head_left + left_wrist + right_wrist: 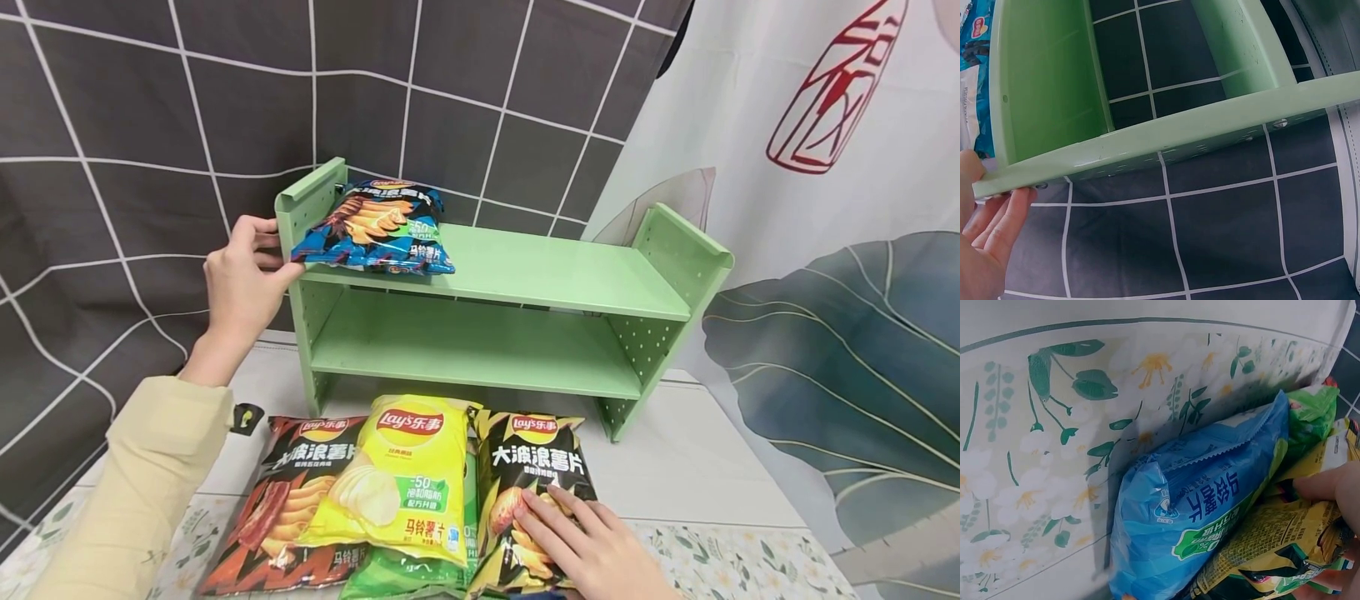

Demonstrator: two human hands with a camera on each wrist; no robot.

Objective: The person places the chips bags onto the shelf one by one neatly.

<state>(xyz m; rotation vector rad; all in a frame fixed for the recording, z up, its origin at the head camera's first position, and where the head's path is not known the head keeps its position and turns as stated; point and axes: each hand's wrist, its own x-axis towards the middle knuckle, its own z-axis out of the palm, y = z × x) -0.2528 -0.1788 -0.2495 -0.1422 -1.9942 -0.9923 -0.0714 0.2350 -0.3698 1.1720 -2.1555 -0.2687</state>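
On and before one green rack, six chip bags, two hands.

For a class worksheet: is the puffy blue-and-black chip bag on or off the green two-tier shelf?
On: the head view shows the bag on the upper tier of the shelf, by the left hand.

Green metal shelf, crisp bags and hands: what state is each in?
Green metal shelf, standing upright
Glossy blue-and-black bag, puffed, on shelf
Glossy yellow bag, puffed, overlapping two bags
Glossy red-and-black bag, partly covered
Glossy green bag, partly covered
Glossy black-and-yellow bag, held
Glossy light-blue bag, puffed
Bare left hand, gripping shelf's left side
Bare right hand, holding black-and-yellow bag
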